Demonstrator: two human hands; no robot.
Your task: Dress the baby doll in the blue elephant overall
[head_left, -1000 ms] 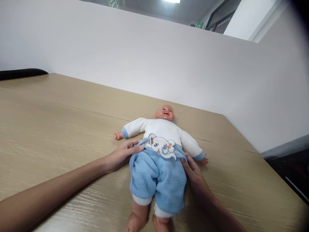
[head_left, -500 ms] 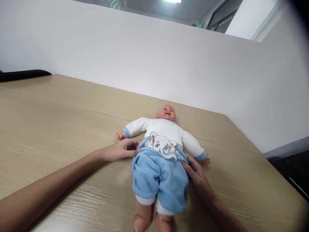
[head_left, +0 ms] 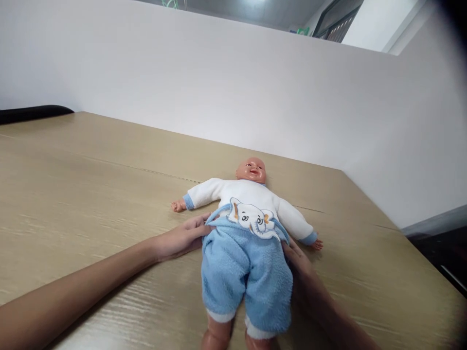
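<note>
The doll [head_left: 251,169] lay on its back across the wood-grained surface [head_left: 109,160], head toward the pale wall [head_left: 219,87] and arms flung wide. It had on a white top [head_left: 250,190] and fluffy blue shorts [head_left: 225,265], with an elephant patch [head_left: 250,219] at the waist. I saw the left hand [head_left: 180,239] pinching the shorts at one side. The right hand [head_left: 304,267] touched the other side, but its fingertips were partly hidden; I couldn't tell whether it gripped.
</note>
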